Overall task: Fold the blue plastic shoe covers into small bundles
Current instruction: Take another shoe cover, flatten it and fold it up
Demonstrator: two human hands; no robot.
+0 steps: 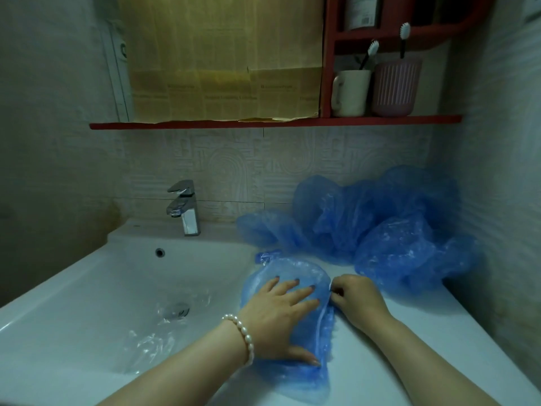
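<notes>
A flattened blue plastic shoe cover lies on the white counter at the sink's right rim. My left hand presses flat on it with spread fingers. My right hand sits at the cover's right edge with curled fingers pinching the elastic hem. A small folded blue bundle lies just beyond the cover's far end. A loose pile of crumpled blue shoe covers fills the back right corner of the counter.
The white basin with its drain lies to the left, and clear plastic wrap rests in it. A chrome faucet stands behind. A red shelf above holds two cups with toothbrushes.
</notes>
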